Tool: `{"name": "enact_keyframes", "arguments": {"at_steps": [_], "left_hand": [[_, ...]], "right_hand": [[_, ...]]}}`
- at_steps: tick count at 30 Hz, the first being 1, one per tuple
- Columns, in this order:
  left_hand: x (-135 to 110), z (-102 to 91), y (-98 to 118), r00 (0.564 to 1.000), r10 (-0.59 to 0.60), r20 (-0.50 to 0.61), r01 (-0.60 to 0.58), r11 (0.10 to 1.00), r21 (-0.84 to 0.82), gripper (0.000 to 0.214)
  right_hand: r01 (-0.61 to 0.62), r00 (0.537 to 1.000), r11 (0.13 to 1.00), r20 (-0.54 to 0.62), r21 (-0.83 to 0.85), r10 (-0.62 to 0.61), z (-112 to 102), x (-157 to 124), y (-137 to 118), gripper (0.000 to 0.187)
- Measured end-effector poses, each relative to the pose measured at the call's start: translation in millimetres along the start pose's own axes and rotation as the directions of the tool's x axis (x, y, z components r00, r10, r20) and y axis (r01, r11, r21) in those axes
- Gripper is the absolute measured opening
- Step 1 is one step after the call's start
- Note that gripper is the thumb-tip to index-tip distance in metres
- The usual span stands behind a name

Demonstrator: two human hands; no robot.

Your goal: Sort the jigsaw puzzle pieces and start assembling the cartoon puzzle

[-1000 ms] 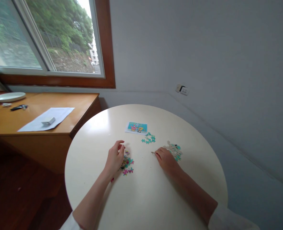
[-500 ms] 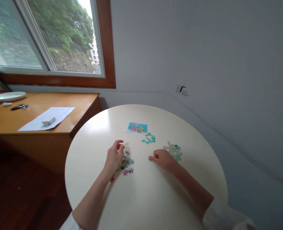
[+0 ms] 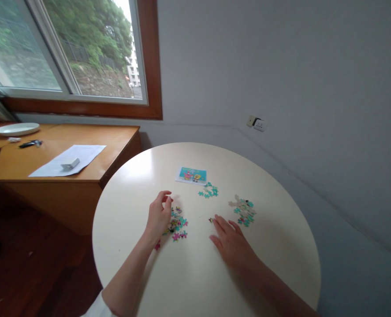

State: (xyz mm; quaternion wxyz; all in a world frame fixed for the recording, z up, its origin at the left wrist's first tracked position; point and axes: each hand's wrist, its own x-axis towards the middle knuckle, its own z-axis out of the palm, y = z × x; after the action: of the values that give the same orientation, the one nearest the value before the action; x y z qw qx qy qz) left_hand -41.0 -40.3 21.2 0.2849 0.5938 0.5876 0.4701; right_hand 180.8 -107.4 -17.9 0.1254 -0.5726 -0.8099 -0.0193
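My left hand [image 3: 159, 215] hovers beside a pile of mixed jigsaw pieces [image 3: 174, 225], fingers loosely curved, thumb apart from them, nothing visible in the grasp. My right hand [image 3: 231, 241] lies palm down with fingers stretched out. At its index fingertip is a small dark and yellow jigsaw piece [image 3: 210, 220] on the tabletop. Beyond the hands, turquoise edge pieces [image 3: 211, 192] form a partial curve. Farther right sits another pile of turquoise and grey-backed pieces [image 3: 244, 212]. A picture card [image 3: 192, 175] with pink and yellow cartoon figures lies behind them.
All the pieces rest on a round white table [image 3: 188, 281]. To the left, a wooden desk [image 3: 83, 134] holds paper [image 3: 54, 164], a small white box [image 3: 70, 164] and a white plate [image 3: 17, 129]. A wall with a socket [image 3: 259, 125] stands behind.
My right hand has let go of the small piece, drawn back toward me and spread its fingers. My left hand has stayed by its pile. The view has shifted slightly.
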Motion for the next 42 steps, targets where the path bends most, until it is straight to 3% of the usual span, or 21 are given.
{"name": "enact_keyframes", "arguments": {"at_steps": [4,8,12,15,19,24,28,35,39,42], "left_hand": [[2,-1.6,-1,1.000,-0.007,-0.027,0.008,0.999,0.045,0.027],[4,-3.2,-7,0.999,-0.004,-0.053,0.007,0.998,0.056,0.028],[10,-3.6,-11,0.997,-0.010,-0.081,0.017,0.996,0.091,0.028],[9,-5.5,-9,1.000,-0.010,0.023,0.004,0.968,0.251,0.033],[-12,-18.2,-16,0.975,0.079,0.210,-0.184,0.815,0.550,0.063],[-50,-42.9,-54,0.893,0.162,0.419,-0.411,0.673,0.615,0.087],[-53,-39.5,-65,0.870,0.168,0.464,-0.463,0.604,0.649,0.085],[-13,-7.4,-52,0.849,0.212,0.483,-0.499,0.623,0.603,0.075],[-5,-6.0,-53,0.835,0.269,0.480,-0.521,0.667,0.532,0.067],[-6,-8.4,-51,0.852,0.265,0.452,-0.482,0.733,0.479,0.059]], "right_hand": [[0.015,0.992,1.000,0.123,0.000,-0.015,7,4,-30,0.052],[0.019,0.991,0.997,0.128,0.081,-0.029,5,28,-55,0.055],[0.002,0.994,0.994,0.107,0.113,-0.014,7,39,-61,0.058],[0.010,0.994,0.992,0.107,0.128,-0.024,8,37,-58,0.059],[0.044,0.994,0.987,0.089,0.152,-0.058,8,35,-56,0.061],[0.096,0.988,0.978,0.100,0.183,-0.116,6,33,-57,0.081],[0.111,0.985,0.975,0.106,0.194,-0.133,8,39,-59,0.072],[0.174,0.978,0.969,0.084,0.175,-0.191,15,69,-57,0.049],[0.186,0.978,0.961,0.049,0.206,-0.200,16,73,-55,0.049],[0.185,0.982,0.944,-0.010,0.274,-0.189,15,70,-53,0.047]]}}
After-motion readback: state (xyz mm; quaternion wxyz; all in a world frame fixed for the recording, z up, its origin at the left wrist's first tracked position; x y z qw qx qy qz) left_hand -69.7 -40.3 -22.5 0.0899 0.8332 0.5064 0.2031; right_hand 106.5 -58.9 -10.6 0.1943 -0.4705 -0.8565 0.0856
